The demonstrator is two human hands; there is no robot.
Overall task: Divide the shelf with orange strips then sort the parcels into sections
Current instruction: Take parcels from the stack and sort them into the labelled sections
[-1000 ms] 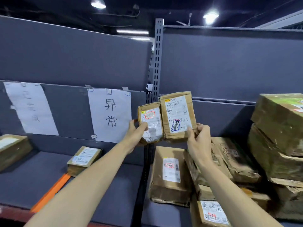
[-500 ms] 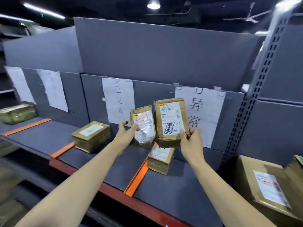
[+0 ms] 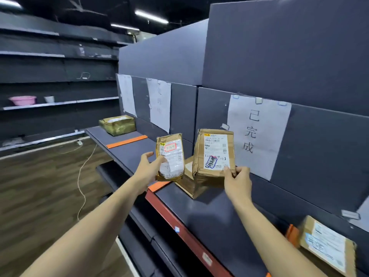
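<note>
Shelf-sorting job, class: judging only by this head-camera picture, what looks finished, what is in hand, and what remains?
Done: orange strips divide the shelf, and a parcel already sits in the far section. In hand: the left hand grips a small parcel with a red stamp; the right hand holds a brown parcel with a blue stamp. Left: shelving these two.

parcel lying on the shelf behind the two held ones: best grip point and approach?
Probably the near bottom corner of the resting parcel, which juts toward the aisle past the held box. Come from the aisle side, low, pinching top and bottom faces. Its back half is hidden behind the box in the right hand.
</note>
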